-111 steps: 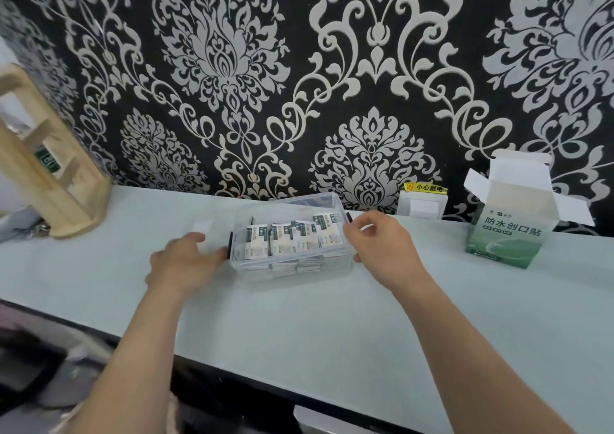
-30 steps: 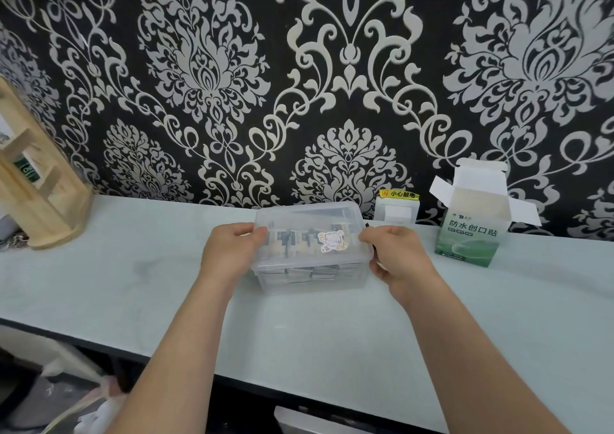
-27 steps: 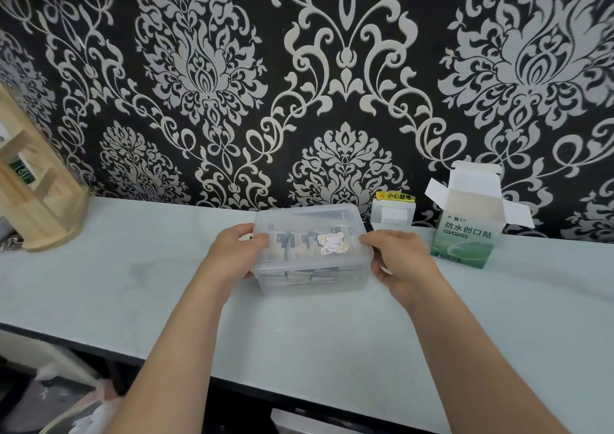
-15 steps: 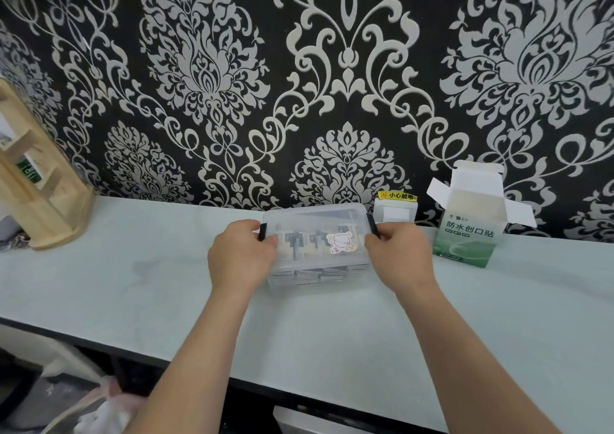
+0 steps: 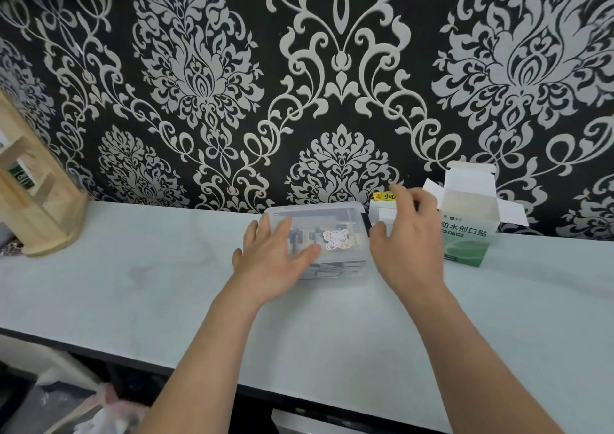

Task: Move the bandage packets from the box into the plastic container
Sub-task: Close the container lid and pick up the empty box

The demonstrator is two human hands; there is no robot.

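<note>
The clear plastic container [image 5: 335, 216] sits on the pale counter near the wall, its lid on, with a cartoon sticker on top. Bandage packets [image 5: 327, 269] show through its front wall. My left hand [image 5: 274, 260] lies flat on the left part of the lid with fingers spread. My right hand [image 5: 407, 239] hovers just right of the container, fingers relaxed and holding nothing. The green and white bandage box [image 5: 465, 234] stands upright to the right with its top flaps open.
A wooden rack [image 5: 36, 197] stands at the far left of the counter [image 5: 133, 287]. A small white wall socket with a yellow label [image 5: 382, 209] sits behind the container. The counter's dark front edge runs across the bottom, with bags below it.
Both hands left the black side latches. My left hand moved onto the lid and flattened; my right hand lifted away to the right toward the box. The lid went on since the earliest frame.
</note>
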